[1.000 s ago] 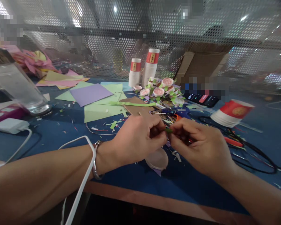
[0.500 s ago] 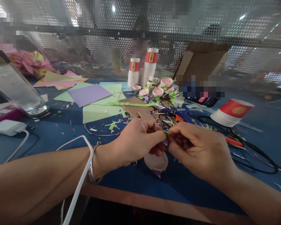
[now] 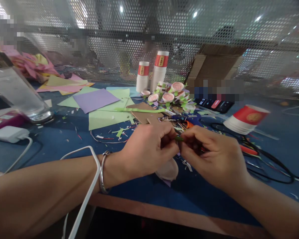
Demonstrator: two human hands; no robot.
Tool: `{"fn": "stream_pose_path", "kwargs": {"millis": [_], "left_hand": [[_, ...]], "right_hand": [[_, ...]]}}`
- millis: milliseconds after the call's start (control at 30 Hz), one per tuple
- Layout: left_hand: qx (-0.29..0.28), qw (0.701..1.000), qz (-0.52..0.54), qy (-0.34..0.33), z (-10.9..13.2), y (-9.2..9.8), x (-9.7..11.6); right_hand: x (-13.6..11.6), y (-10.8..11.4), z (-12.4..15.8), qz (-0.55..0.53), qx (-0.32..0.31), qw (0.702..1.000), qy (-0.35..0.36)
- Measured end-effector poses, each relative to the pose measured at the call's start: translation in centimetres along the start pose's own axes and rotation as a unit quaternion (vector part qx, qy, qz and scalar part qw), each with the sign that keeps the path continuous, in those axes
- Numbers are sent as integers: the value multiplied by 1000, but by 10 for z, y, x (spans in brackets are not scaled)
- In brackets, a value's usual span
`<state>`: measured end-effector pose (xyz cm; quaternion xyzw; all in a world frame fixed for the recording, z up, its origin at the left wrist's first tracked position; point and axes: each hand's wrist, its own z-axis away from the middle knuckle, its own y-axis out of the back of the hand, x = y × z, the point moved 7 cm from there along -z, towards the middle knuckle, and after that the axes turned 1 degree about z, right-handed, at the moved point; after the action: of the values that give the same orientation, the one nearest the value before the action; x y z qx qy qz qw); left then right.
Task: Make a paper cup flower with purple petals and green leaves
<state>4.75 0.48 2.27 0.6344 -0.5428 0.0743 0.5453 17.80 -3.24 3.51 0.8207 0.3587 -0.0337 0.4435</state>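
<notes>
My left hand (image 3: 147,149) and my right hand (image 3: 214,156) meet fingertip to fingertip over the blue table (image 3: 52,142), both pinched shut on a small green paper piece (image 3: 178,138). Most of that piece is hidden between the fingers. Just under the hands lies a white round cup base (image 3: 168,170) with a bit of purple paper beneath it. A silver bangle (image 3: 102,172) is on my left wrist, and a white cable (image 3: 87,186) runs across my left forearm.
Green and purple paper sheets (image 3: 99,99) lie at the middle left, paper scraps all around. Stacked red-and-white cups (image 3: 154,71) and a cluster of finished cup flowers (image 3: 174,94) stand behind. A tipped cup stack (image 3: 246,119), a phone (image 3: 214,105), black cables (image 3: 269,159) are right; a glass jar (image 3: 15,93) left.
Both hands have stayed pinched together on the green piece, shifting slightly down and then back up; the fingers worked it a little. Nothing else moved.
</notes>
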Motion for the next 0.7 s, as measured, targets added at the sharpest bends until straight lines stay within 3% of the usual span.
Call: {"fn": "stream_pose_path", "kwargs": {"millis": [167,267,367,433,567,633,700], "left_hand": [[-2,970,-213,-118,5,-4,17],[-8,966,-227,-125,4,-5,18],[-10,997,-69,-44,-1,0,3],[-39,996,82,15,-4,-2,-7],[-120,923,344,125,-7,-15,-16],[-131,894,397,161,-6,-20,-17],[-123,896,395,163,-4,-21,-16]], "right_hand": [[0,-2,1,-16,4,1000,-13],[1,-4,2,-27,2,999,-22],[0,-2,1,-33,6,999,-29],[-1,1,0,-48,8,998,-34],[-2,5,1,-88,-6,995,-46],[0,5,2,-111,-14,992,-55],[4,4,3,-116,-18,991,-63]]}}
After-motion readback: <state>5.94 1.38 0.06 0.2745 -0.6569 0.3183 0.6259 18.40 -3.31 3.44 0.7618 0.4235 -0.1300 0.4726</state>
